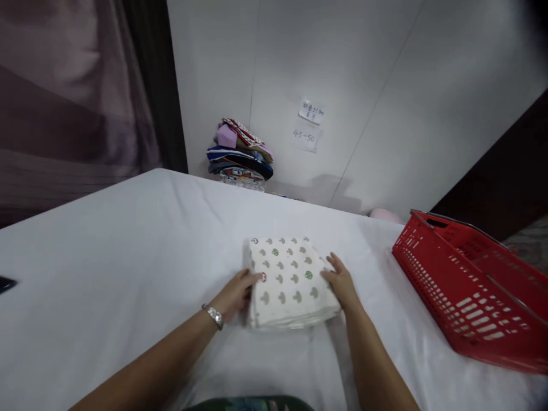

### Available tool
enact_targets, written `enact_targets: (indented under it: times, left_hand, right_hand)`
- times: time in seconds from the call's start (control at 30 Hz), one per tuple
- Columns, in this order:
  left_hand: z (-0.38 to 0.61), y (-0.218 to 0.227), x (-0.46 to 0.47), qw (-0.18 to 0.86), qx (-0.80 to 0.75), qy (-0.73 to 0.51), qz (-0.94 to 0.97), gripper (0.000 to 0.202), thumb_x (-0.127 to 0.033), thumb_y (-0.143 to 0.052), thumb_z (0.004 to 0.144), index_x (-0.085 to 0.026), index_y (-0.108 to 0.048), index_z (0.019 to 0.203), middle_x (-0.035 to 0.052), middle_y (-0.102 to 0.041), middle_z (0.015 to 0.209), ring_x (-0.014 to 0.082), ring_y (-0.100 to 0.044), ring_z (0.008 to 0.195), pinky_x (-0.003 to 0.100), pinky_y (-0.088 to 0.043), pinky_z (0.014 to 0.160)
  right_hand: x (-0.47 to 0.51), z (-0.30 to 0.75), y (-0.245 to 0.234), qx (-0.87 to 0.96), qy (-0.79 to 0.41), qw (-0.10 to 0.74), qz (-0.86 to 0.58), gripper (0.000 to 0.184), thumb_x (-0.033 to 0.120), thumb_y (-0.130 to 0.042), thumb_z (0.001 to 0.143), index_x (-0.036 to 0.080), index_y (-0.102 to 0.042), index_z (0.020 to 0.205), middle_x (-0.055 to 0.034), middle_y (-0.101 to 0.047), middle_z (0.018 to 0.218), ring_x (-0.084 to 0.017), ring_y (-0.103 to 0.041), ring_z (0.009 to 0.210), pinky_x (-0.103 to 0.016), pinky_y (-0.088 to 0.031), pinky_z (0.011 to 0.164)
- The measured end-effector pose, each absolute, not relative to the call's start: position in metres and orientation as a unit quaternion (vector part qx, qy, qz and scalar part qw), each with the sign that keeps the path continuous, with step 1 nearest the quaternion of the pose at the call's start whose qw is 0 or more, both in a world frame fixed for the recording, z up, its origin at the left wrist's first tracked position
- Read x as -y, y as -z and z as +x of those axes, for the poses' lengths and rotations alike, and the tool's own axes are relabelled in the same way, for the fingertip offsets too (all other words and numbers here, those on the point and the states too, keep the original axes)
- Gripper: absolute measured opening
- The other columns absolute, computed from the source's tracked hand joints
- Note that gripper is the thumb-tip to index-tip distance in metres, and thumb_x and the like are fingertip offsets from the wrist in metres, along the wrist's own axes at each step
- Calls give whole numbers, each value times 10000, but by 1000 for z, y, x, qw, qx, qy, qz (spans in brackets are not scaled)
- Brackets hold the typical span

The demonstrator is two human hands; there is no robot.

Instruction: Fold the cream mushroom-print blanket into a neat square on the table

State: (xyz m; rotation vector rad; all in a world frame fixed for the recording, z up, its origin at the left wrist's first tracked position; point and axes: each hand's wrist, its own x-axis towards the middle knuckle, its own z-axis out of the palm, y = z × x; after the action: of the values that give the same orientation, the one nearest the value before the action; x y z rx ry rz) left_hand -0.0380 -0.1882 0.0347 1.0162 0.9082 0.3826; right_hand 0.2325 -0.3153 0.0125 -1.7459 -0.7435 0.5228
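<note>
A folded cream cloth [287, 279] with a print of grey, green and red mushrooms sits squarely in front of me, its layers showing along the near edge. At its left side, my left hand [240, 291] grips the edge, thumb on top and the other fingers partly hidden below. My right hand [340, 282] holds the opposite edge, thumb over the print and the other fingers reaching outward beside it. A metal band [213, 315] circles my left wrist.
A white-covered table [128, 274] spreads beneath the cloth. On the right stands a red plastic basket [462, 302]. Stacked folded clothes [240, 151] are beyond the table's far edge, by a wall with paper notes [306, 136]. A dark object [6, 284] lies far left.
</note>
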Motion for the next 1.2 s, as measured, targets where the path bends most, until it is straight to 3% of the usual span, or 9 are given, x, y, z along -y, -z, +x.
enact_targets:
  times: [0.13,0.23,0.33,0.43,0.57,0.77,0.93,1.03,1.2]
  left_hand:
    - [-30,-26,222,834,-331,-141,418,622,-409,-687,680,-188,-442,1208,138,-623,1150,246,-644,930,355,-527,754]
    - [-29,-21,227,846,-318,-142,403,596,-398,-691,675,-181,-456,1178,146,-625,1140,257,-645,924,371,-530,748]
    - [-30,-20,225,849,-320,-148,395,611,-394,-701,659,-175,-453,1172,145,-642,1097,258,-654,890,386,-530,739]
    - [-31,-20,225,847,-324,-157,391,618,-382,-713,642,-159,-453,1156,138,-664,1022,248,-663,833,385,-531,718]
    - [-31,-21,228,846,-322,-174,388,596,-351,-712,634,-160,-465,1141,110,-676,946,231,-664,792,376,-528,703]
    - [-34,-23,229,856,-309,-179,374,544,-344,-697,635,-144,-502,1102,97,-676,894,210,-656,751,366,-521,697]
    - [-37,-16,228,852,-323,-167,376,471,-381,-721,594,-136,-566,966,64,-659,798,172,-626,669,294,-493,592]
    - [-38,-14,229,854,-318,-160,378,424,-400,-713,586,-132,-562,877,33,-621,696,168,-610,621,275,-466,535]
    - [-37,-15,229,867,-312,-149,359,364,-364,-722,571,-152,-527,792,4,-591,639,156,-601,590,334,-498,628]
  right_hand:
    - [325,262,-27,382,-163,394,-820,578,276,-590,654,178,-545,1222,-105,-636,1100,-251,-622,888,-423,-480,835]
    - [326,249,-37,460,-70,347,-815,438,289,-555,711,217,-608,1140,-72,-604,1168,-261,-547,1075,-446,-393,969]
    - [322,205,-43,524,-55,370,-765,420,343,-527,779,215,-583,1175,-68,-555,1242,-247,-482,1169,-444,-354,1017]
    - [316,152,-40,576,-121,383,-711,426,381,-520,819,242,-549,1220,-55,-530,1275,-238,-451,1205,-441,-336,1039]
    - [311,110,-31,646,-164,342,-663,441,360,-538,821,265,-519,1251,-53,-502,1305,-251,-430,1222,-473,-315,1048]
    - [320,102,-32,624,-125,357,-684,439,371,-503,851,250,-499,1273,-61,-514,1288,-251,-446,1206,-446,-358,1033]
    - [337,86,-23,656,-66,281,-697,551,400,-497,858,199,-382,1358,-90,-411,1379,-266,-366,1269,-473,-346,1036]
    - [343,74,-17,677,16,233,-698,603,347,-505,854,166,-305,1394,-115,-369,1404,-289,-319,1294,-489,-347,1022]
    - [345,61,-7,685,97,170,-701,709,153,-505,761,128,-232,1415,-163,-289,1436,-344,-256,1313,-542,-342,983]
